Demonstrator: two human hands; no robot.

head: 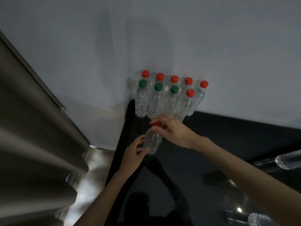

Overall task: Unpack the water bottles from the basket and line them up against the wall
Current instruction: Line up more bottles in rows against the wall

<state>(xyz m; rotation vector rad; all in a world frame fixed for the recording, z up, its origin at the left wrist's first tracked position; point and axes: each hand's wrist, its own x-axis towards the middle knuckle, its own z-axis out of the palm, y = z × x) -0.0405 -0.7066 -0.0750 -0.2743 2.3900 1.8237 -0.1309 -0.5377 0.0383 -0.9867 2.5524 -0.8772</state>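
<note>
Several clear water bottles stand in two rows in the corner against the white wall: red caps in the back row, three green caps and one red cap in front. In front of them a red-capped bottle stands upright on the dark floor. My right hand grips it at the cap and neck. My left hand cups its lower body from the left. The basket is not in view.
A grey curtain hangs at the left over a pale floor strip. Two more clear bottles lie at the right edge and bottom right. The glossy black floor reflects my body.
</note>
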